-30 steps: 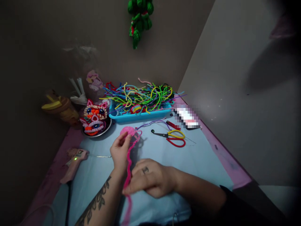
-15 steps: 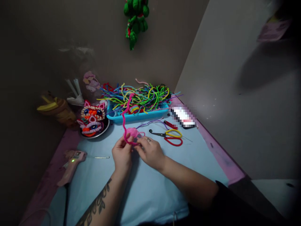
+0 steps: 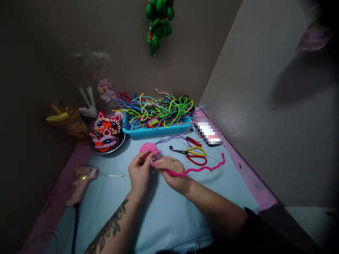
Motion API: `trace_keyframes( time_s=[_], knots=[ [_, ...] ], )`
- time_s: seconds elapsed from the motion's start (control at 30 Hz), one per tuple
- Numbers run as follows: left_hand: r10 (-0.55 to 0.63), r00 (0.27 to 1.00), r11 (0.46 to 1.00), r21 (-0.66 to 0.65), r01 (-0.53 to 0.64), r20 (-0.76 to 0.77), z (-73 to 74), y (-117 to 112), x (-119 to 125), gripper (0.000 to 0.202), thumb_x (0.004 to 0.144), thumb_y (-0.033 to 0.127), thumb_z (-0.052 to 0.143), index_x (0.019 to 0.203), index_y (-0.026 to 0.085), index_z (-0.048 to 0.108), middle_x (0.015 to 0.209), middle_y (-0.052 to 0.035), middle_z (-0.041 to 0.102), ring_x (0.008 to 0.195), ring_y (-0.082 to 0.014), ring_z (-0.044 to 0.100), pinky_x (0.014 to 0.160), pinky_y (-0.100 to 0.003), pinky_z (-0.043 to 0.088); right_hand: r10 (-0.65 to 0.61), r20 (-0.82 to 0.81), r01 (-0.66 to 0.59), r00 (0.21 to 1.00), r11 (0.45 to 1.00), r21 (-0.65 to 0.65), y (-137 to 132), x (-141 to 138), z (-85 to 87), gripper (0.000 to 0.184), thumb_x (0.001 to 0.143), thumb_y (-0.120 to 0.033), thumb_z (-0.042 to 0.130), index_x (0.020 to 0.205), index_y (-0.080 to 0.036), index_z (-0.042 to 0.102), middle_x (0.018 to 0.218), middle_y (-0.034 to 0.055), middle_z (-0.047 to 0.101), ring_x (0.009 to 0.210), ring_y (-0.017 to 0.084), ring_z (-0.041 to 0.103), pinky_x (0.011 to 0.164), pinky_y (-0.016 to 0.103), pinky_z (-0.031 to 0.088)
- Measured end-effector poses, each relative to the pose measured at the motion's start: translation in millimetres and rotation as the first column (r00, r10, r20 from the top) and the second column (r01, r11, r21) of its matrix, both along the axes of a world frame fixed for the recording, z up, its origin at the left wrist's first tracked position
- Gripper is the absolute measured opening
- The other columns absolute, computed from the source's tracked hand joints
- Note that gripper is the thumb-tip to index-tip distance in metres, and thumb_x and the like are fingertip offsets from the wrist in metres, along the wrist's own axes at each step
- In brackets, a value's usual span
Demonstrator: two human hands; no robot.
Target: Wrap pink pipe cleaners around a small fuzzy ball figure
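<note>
Midway between the desk's (image 3: 261, 197) side edges, my left hand (image 3: 139, 171) pinches a round, pink, fuzzy piece (image 3: 147, 147); my right hand (image 3: 173, 173), curled snugly, holds a magenta chenille strand (image 3: 197, 170). I judge I'm joining them; next calls for steady pinching.

The glue gun (image 3: 81, 187) lies left of the left hand (image 3: 139, 171), the scissors (image 3: 187, 152) right, the tray (image 3: 159, 132) behind.

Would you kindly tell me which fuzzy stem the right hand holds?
The right hand holds the hot-pink one, its free end reaching past the scissors; most others lie heaped in the blue tray.
</note>
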State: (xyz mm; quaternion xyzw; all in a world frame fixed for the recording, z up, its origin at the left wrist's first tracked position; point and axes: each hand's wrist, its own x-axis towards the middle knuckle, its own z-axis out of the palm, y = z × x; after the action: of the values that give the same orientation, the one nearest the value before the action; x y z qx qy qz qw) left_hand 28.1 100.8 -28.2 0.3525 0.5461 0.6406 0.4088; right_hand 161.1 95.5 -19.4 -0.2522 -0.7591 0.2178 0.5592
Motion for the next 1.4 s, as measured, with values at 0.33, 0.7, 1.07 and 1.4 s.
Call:
trace_keyframes(
  time_s=[0.33,0.7,1.07,1.4],
  knots=[
    [-0.006,1.0,0.999,-0.046,0.007,0.02,2.7,1,2,0.033,0.066,0.037,0.082,0.09,0.016,0.075,0.068,-0.0032,0.069,0.051,-0.0075,0.051,0.046,-0.018,0.039,-0.287,0.009,0.269,0.958,0.884,-0.383,21,8,-0.8,0.013,0.084,-0.02,0.06,0.093,-0.023,0.07,0.086,0.0044,0.069,0.078,0.017,0.064,0.07,0.03,0.053],
    [-0.081,0.979,0.99,-0.098,0.101,0.189,7.6,-1,6,0.042,0.054,0.037,0.088,0.087,0.013,0.074,0.06,-0.0013,0.065,0.045,-0.0051,0.046,0.041,-0.016,0.035,-0.271,0.081,0.28,0.959,0.874,-0.396,29,8,0.4,0.009,0.082,-0.018,0.06,0.075,-0.02,0.065,0.082,0.0027,0.056,0.079,0.016,0.056,0.072,0.029,0.046],
    [-0.08,0.939,0.987,-0.105,0.121,0.335,6.1,-1,8,0.044,0.052,0.031,0.09,0.088,0.012,0.073,0.06,0.0001,0.063,0.043,-0.0028,0.043,0.041,-0.015,0.033,-0.32,0.098,0.335,0.942,0.9,-0.28,19,4,4.6,0.01,0.086,-0.019,0.058,0.079,-0.022,0.065,0.073,0.0011,0.064,0.07,0.015,0.058,0.066,0.028,0.046],
    [-0.066,0.946,0.989,-0.107,0.104,0.316,7.9,-1,9,0.044,0.052,0.033,0.089,0.087,0.013,0.072,0.056,0.0023,0.06,0.041,-0.0016,0.038,0.039,-0.014,0.028,-0.389,0.01,0.362,0.921,0.846,-0.391,23,-1,-7.0,0.005,0.074,-0.029,0.072,0.075,-0.023,0.073,0.084,0.0031,0.053,0.082,0.019,0.056,0.077,0.034,0.048]
  ],
)
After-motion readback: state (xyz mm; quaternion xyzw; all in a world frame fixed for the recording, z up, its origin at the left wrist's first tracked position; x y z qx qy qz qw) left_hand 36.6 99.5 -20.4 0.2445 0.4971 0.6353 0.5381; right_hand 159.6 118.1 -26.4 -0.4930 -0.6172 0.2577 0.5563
